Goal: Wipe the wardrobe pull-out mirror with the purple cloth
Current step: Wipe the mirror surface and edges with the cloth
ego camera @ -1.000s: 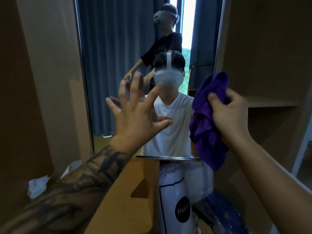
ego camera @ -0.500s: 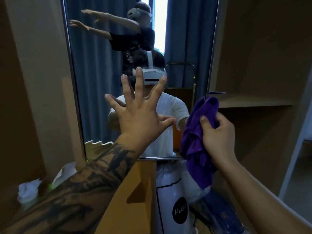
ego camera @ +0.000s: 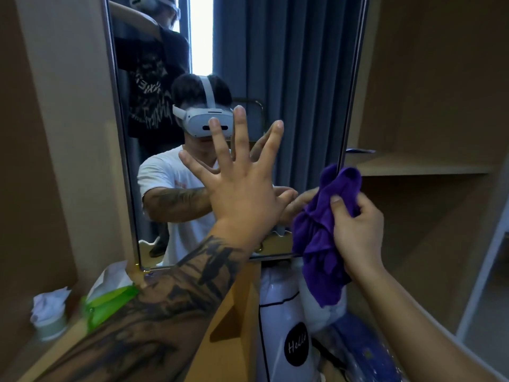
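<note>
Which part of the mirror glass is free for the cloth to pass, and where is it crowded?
Free: the tall strip of mirror glass above the purple cloth, between the spread left hand and the right frame edge. Crowded: the lower middle, where the left hand's fingers cover it, and the lower right corner, where the right hand grips the cloth.

The tall metal-framed mirror point(ego camera: 289, 78) has open glass across its upper and right parts. Lower down, the spread left hand point(ego camera: 242, 188) covers the middle, and the bunched purple cloth point(ego camera: 322, 235) in the right hand point(ego camera: 358, 230) covers the lower right corner. Under the left forearm, a green wet-wipe pack point(ego camera: 110, 299) and a crumpled white tissue point(ego camera: 49, 301) crowd the wooden shelf point(ego camera: 35, 351). A white bag with a black round label point(ego camera: 283, 340) stands below the mirror's bottom edge.
</note>
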